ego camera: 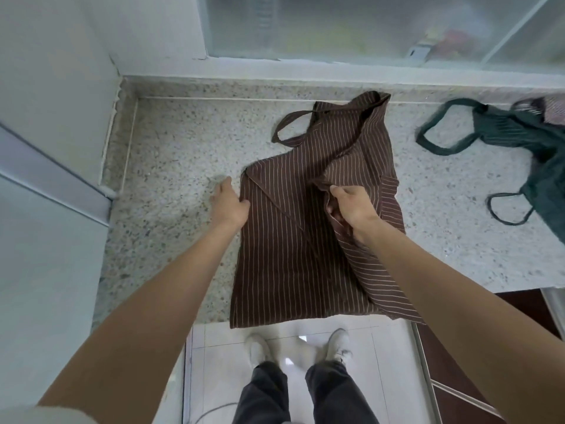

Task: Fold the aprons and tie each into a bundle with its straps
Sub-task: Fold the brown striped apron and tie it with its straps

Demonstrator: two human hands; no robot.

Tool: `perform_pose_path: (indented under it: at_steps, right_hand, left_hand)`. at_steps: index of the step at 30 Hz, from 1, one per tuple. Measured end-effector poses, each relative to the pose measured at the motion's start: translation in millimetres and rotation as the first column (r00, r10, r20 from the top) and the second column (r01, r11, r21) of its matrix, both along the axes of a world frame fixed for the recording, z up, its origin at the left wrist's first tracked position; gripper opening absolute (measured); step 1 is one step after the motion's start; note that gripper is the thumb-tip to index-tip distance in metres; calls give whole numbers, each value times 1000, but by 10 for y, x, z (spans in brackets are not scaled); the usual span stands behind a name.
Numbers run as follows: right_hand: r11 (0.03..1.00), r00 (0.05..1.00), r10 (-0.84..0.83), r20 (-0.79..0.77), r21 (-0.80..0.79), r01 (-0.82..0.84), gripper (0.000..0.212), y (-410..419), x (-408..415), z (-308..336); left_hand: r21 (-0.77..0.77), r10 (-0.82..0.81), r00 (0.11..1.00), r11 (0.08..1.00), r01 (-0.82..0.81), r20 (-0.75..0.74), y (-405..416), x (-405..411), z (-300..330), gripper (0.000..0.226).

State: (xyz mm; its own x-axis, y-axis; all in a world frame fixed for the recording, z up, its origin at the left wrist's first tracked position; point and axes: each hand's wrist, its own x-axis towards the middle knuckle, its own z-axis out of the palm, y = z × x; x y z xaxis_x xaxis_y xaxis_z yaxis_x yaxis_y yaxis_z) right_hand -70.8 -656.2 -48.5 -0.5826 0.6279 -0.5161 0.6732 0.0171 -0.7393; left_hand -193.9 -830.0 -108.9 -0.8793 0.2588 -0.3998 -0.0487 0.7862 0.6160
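Note:
A brown pinstriped apron (284, 246) lies on the speckled stone counter (171, 154), its hem hanging over the front edge. Its neck loop (290, 123) lies at the far side. My left hand (229, 203) pinches the apron's left edge near a folded corner. My right hand (351, 209) grips a raised fold of the cloth's right side, which is lifted over the middle. A dark green apron (526, 139) with loose straps lies crumpled at the counter's right end.
A white wall and cabinet stand to the left, and a frosted window (367, 26) runs behind the counter. A pinkish cloth (550, 108) shows at the far right edge. My feet stand on white floor tiles (299, 341) below.

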Motion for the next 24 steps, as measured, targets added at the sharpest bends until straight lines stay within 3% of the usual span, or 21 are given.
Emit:
perform_pose_path:
  at_steps: [2, 3, 5, 7, 10, 13, 15, 16, 18, 20, 22, 24]
  right_hand:
    - [1000, 999, 0, 33, 17, -1, 41, -48, -15, -50]
    - [1000, 999, -11, 42, 10, 10, 38, -60, -17, -69]
    - [999, 998, -40, 55, -14, 40, 39, -84, -22, -104]
    - [998, 996, -61, 57, -21, 63, 40, -101, -11, -113]
    - [998, 997, -57, 46, -18, 58, 40, -104, 6, -94]
    - [998, 997, -69, 37, 2, 69, 41, -90, 9, -81]
    - [997, 997, -79, 26, -5, 79, 41, -82, 4, -65]
    - [996, 996, -84, 21, -16, 85, 39, -81, 0, -59]
    - [996, 996, -87, 15, -35, 87, 36, -88, -23, -49]
    - [997, 997, -69, 17, -37, 70, 30, -122, -76, -23]
    - [997, 998, -63, 13, -35, 63, 32, -156, -146, 16]
    - [995, 997, -80, 4, -53, 80, 37, -178, -210, 49]
  left_hand:
    - [-111, -215, 946, 975, 194, -242, -44, 116, 15, 54]
    - [-93, -310, 914, 951, 295, -263, -39, 186, -2, 46]
    - [80, -354, 928, 928, 364, -116, -4, 307, -8, 35]
    - [286, -245, 950, 940, 184, 195, 81, 332, 27, 36]
    - [463, -182, 820, 879, -111, 542, 228, 294, 142, 41]
    - [541, -171, 761, 798, -265, 626, 291, 245, 231, 37]
    - [562, -127, 797, 774, -293, 590, 293, 177, 327, 31]
    - [535, -95, 858, 814, -224, 504, 281, 126, 370, 29]
    - [350, -138, 974, 934, 69, 177, 222, -11, 427, 27]
    - [15, -341, 937, 939, 343, -77, 137, -135, 518, 27]
    - [-413, -583, 792, 775, 477, -180, 107, -229, 633, 28]
    - [-692, -700, 676, 606, 392, -230, 97, -317, 729, 30]
